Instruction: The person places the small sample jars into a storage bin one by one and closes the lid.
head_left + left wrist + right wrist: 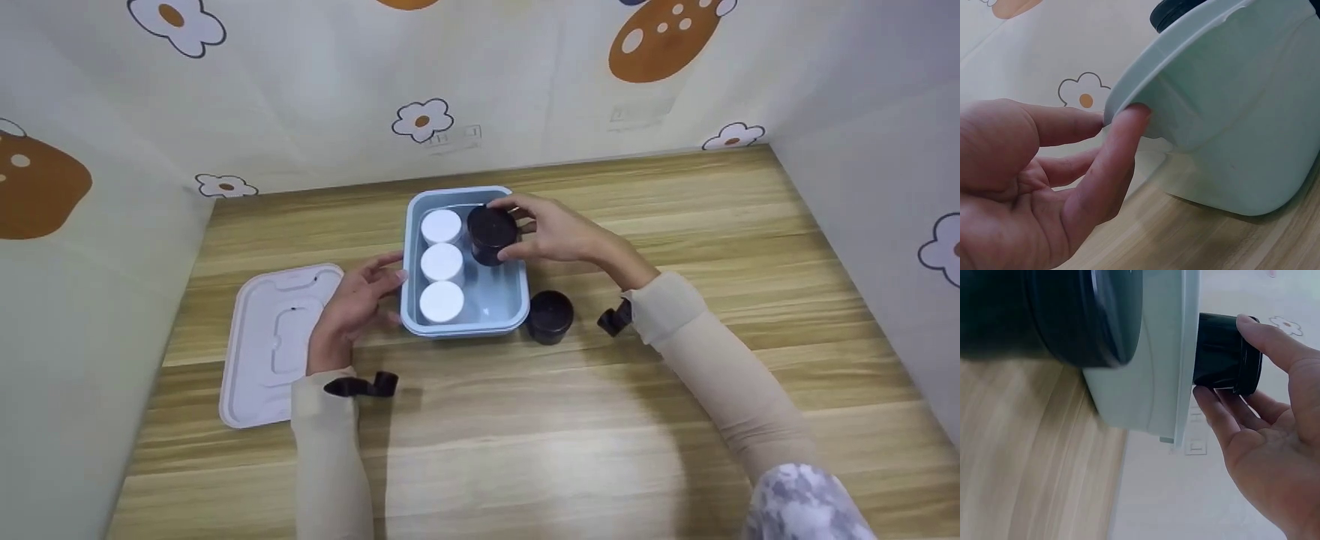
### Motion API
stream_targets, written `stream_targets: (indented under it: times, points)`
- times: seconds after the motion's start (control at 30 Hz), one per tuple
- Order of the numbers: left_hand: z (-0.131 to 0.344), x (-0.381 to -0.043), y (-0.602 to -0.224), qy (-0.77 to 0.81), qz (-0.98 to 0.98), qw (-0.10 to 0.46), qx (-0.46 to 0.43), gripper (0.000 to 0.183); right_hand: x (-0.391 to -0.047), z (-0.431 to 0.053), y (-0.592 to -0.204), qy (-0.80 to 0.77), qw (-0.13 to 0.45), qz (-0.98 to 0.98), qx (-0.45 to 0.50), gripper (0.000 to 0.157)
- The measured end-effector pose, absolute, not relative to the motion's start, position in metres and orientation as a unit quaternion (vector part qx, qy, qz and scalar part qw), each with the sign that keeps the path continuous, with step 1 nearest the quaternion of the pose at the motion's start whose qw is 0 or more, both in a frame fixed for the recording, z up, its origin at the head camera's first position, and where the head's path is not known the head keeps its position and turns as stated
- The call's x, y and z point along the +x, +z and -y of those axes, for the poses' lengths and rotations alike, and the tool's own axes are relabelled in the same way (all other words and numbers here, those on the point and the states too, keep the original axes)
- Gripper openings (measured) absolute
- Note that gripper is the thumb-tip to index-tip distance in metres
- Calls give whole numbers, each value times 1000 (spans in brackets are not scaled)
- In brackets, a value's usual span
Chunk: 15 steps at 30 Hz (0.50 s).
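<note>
A light blue plastic box (465, 328) stands lidless on the table, with three white-lidded jars (442, 263) in a row along its left side. My right hand (555, 229) grips a black jar (491, 234) between thumb and fingers at the box's upper right. In the right wrist view this black jar (1221, 354) stands partly above the rim, its lower end hidden by the wall. My left hand (358, 300) pinches the box's left rim, thumb and finger on either side of the edge (1129, 93) in the left wrist view. A second black jar (550, 316) stands outside, by the lower right corner.
A white lid (259, 352) lies on the table left of the box, partly under my left forearm. The wooden table (525, 450) is bordered by a patterned curtain (322, 97) behind and pale walls at both sides.
</note>
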<state>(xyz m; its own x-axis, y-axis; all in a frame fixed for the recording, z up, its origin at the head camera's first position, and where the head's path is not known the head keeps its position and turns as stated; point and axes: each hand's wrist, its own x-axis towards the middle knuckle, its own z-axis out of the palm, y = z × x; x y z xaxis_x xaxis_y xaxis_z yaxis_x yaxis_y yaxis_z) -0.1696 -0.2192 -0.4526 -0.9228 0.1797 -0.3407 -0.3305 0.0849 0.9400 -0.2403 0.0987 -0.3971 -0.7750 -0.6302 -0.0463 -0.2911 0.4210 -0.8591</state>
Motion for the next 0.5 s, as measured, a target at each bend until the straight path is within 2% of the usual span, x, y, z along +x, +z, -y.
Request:
stream_targets:
  times: [0.23,0.5]
  points:
    - [221,-168,-452,667,-719,187,-58,48,-244,-93,-396,-423,195,-834,-297,74]
    - [220,-169,-452,673,-715,182,-51,51,-250,-88,-398,-368,165,-855,-326,71]
